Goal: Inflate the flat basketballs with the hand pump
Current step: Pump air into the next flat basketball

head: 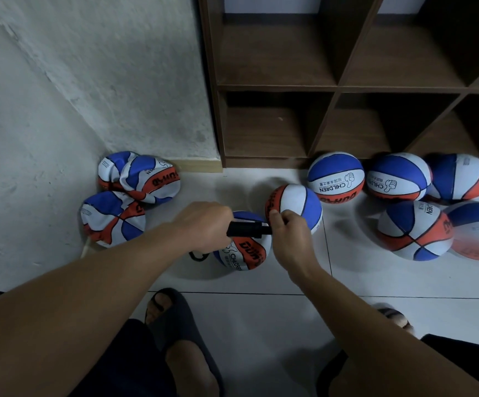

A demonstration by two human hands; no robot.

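Note:
A black hand pump [247, 229] lies level between my hands, above a red, white and blue basketball [245, 253] on the floor. My left hand [204, 224] is closed around the pump's left end. My right hand [288, 233] pinches the pump's right end, where the tip is hidden by my fingers. A round ball [294, 206] sits just behind my right hand. Three crumpled flat balls lie in the left corner, the two clearest being a flat ball [139, 177] by the wall and another flat ball [112, 219] nearer me.
Several inflated balls [336, 176] cluster at the right before a dark wooden cubby shelf [275, 87]. A rough white wall [60, 96] closes the left side. My sandalled feet [172, 316] stand on white tiles below. A black loop [198, 257] dangles under my left hand.

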